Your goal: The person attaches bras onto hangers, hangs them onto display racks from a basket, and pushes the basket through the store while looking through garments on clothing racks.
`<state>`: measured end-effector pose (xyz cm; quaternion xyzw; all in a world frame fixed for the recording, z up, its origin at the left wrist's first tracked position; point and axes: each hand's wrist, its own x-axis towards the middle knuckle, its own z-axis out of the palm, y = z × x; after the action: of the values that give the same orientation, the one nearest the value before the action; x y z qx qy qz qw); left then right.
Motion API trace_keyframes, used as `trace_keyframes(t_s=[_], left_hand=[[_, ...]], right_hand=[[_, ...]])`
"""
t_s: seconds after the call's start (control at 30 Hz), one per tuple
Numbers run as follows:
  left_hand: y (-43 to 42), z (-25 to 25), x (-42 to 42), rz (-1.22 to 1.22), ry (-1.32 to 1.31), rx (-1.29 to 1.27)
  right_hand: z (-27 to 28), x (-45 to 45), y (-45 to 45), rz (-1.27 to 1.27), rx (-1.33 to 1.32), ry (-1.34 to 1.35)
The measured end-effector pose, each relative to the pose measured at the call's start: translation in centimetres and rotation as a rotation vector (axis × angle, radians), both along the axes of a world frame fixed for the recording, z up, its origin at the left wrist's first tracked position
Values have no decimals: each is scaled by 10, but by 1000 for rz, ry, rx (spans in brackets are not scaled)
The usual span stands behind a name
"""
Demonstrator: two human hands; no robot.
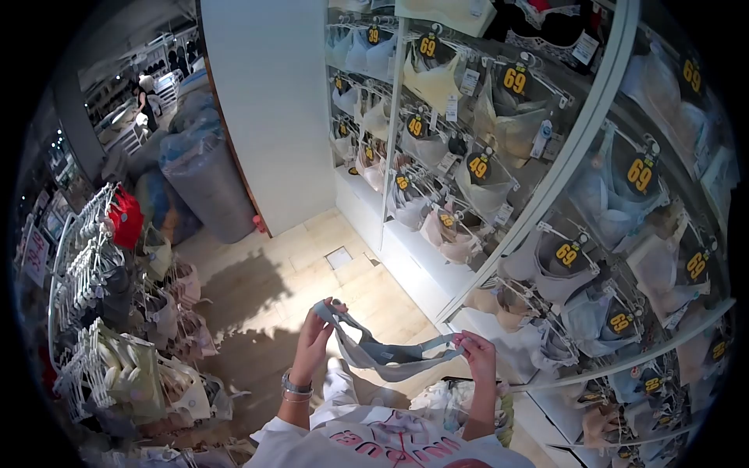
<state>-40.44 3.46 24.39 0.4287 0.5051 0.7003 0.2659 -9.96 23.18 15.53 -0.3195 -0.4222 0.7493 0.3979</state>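
A grey-blue bra [390, 356] is stretched out in front of my body, above the wooden floor. My left hand [316, 324] is closed on its left end, near a strap, with bracelets on the wrist below. At the bra's other end, my right hand [476, 352] pinches the band or strap between the fingers. The cups hang in a curve between the two hands, and a small label shows on the inner side.
Racks of hanging bras [129, 366] stand at the left. Wall displays with price tags [567, 252] line the right side. A large grey wrapped bundle [211, 183] stands by a white panel [269, 109]. Clothes lie in a pile [452, 402] near my body. A person [146, 108] is far off.
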Motion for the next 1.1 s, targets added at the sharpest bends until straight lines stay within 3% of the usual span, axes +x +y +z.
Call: trace_keyframes(t_s=[0.2, 0.43, 0.67, 0.87, 1.1], left_hand=[[17, -15, -67, -8, -9, -51], [33, -1, -186, 92, 104, 41], [13, -15, -277, 350, 205, -25], [-12, -21, -324, 541, 249, -100], [-4, -28, -361, 558, 279, -167]], right_hand=[[14, -77, 13, 10, 91, -93], [48, -184, 63, -82, 39, 150], [118, -348, 77, 240, 246, -74], [104, -433, 65, 288, 231, -166], [83, -460, 90, 357, 209, -218]])
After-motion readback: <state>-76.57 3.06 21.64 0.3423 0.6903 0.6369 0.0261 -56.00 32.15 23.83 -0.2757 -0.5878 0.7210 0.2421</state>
